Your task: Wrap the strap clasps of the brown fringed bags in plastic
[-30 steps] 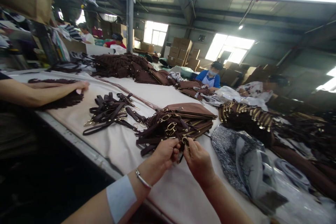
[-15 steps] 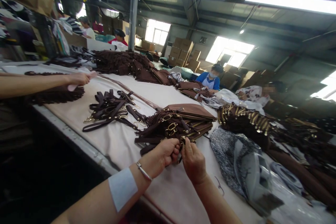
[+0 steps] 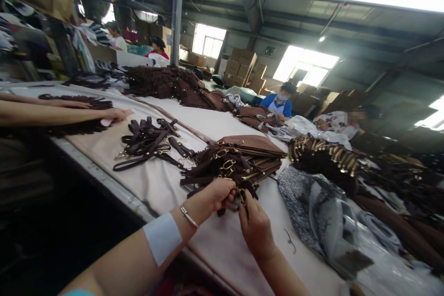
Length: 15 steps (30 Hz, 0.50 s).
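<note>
My left hand (image 3: 224, 193), with a bangle at the wrist, is closed around a brown strap; most of the strap is hidden by the fingers. Close beside it on the right, my right hand (image 3: 255, 222) has its thumb and fingers pinched at a small gold clasp (image 3: 242, 193). Just beyond both hands lies a stack of brown zippered pouches (image 3: 255, 145), with dark straps and gold clips (image 3: 228, 165) spread over its near end. Left of the stack is a loose heap of dark brown wrist straps (image 3: 147, 141) with gold clips.
At left, a co-worker's hands (image 3: 114, 114) hold a pink piece by a dark stack (image 3: 83, 101). Brown pouches (image 3: 166, 84) pile up at the back. Pouches with gold zips (image 3: 322, 157) and clear plastic bags (image 3: 350, 231) lie right. The table edge (image 3: 100, 182) runs diagonally.
My right hand has moved slightly down and its fingertips sit a little lower. The co-worker's second hand now shows over the dark stack, and the pink piece has dropped slightly and moved right.
</note>
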Each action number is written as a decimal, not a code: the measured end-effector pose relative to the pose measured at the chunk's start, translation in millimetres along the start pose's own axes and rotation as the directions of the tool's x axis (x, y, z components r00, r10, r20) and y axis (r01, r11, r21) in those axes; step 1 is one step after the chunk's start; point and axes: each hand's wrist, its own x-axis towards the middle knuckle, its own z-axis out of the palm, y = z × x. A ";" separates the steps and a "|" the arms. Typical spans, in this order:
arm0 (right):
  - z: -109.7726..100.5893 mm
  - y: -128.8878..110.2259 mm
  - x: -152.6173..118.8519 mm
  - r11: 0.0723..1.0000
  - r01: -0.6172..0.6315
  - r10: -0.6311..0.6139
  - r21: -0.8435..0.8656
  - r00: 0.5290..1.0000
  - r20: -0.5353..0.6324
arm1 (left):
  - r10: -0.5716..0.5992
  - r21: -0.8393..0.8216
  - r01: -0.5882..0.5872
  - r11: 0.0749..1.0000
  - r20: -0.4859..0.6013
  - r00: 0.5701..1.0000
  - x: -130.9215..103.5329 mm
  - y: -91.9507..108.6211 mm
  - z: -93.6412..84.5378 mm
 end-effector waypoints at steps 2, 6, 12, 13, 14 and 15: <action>-7.6 -15.9 -8.3 0.991 -0.082 0.080 0.105 0.997 0.019 | 0.055 0.024 -0.055 0.998 -0.013 0.998 -8.9 -6.4 1.0; -23.0 -45.0 -25.0 0.960 -0.040 -0.017 0.276 0.979 0.202 | 0.139 0.159 -0.147 0.976 0.062 0.988 -19.6 -21.4 -0.5; -31.5 -33.4 -29.6 0.933 -0.089 -0.009 0.348 0.963 0.269 | 0.549 0.694 -0.474 0.543 0.134 0.825 -12.8 2.0 -33.8; -30.7 -26.5 -27.0 0.938 -0.116 0.029 0.327 0.965 0.261 | 0.600 0.750 -0.506 0.426 0.185 0.778 -11.6 11.2 -39.6; -29.4 -19.6 -23.6 0.942 -0.138 0.061 0.306 0.967 0.248 | 0.630 0.787 -0.519 0.333 0.224 0.744 -10.3 20.8 -44.1; -27.7 -13.4 -19.3 0.945 -0.154 0.087 0.289 0.969 0.233 | 0.642 0.810 -0.517 0.276 0.246 0.727 -8.7 30.6 -47.0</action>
